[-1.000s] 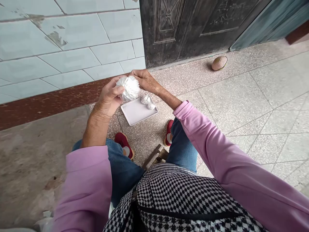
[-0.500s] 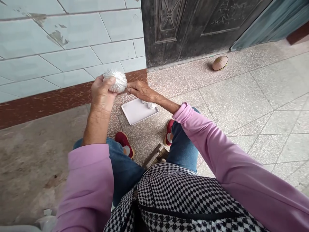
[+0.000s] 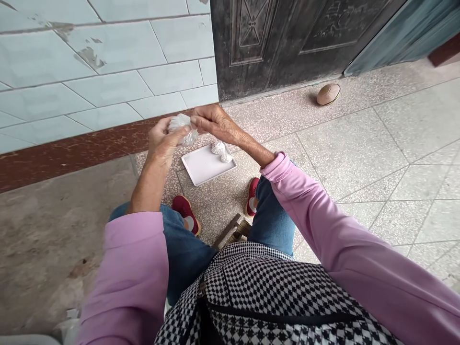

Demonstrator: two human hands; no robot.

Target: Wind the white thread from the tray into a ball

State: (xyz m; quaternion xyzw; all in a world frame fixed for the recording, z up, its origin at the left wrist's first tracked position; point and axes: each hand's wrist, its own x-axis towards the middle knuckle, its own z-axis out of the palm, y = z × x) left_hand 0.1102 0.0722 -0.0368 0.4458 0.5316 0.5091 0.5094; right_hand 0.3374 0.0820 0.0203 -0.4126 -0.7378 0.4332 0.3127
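My left hand [image 3: 161,141] is wrapped round a ball of shiny white yarn [image 3: 186,129], its thumb lying across the near side. The ball looks ruffled, with loops over its surface. Fingers of my right hand [image 3: 213,122] are pinched together at the ball's right edge; any strand between them is too fine to make out. Below the hands, a shallow white tray [image 3: 203,170] lies on the floor. Small white balls [image 3: 217,147] sit in its far right corner.
A tiled wall [image 3: 108,48] and a dark carved door [image 3: 266,43] stand ahead. By the door's foot lies a brownish ball-like object [image 3: 328,94]. Red shoes [image 3: 186,211] flank the tray's near side, and part of a wooden stool [image 3: 233,230] shows between the legs.
Both hands have shifted, the left one rightward and a little down with the yarn ball, which has turned. My right hand has risen slightly, uncovering more of the small balls in the tray.
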